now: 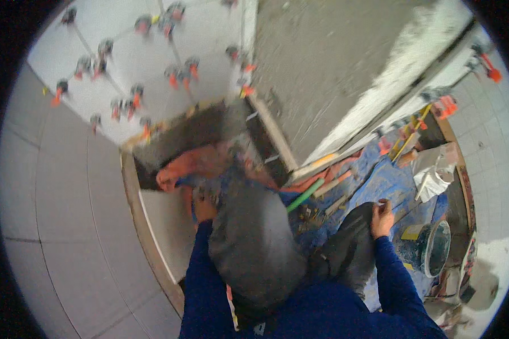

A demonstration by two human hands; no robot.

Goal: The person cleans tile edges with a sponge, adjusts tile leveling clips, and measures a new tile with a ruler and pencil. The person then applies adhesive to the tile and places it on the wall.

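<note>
My left hand reaches down beside my left knee, close to a crumpled orange-red sheet or bag with blue patches next to it. Blur smears its fingers, so whether they hold anything does not show. Against my right knee rests my right hand, with its fingers curled and the thumb side pinched together. Anything inside that pinch is too small or hidden to make out. Grey trousers cover both bent legs.
Tiles with red-and-grey levelling clips rise at the front left. Wet grey mortar coats the surface ahead. A bucket, a white bag, a green strip and wood scraps lie around a blue tarp at right.
</note>
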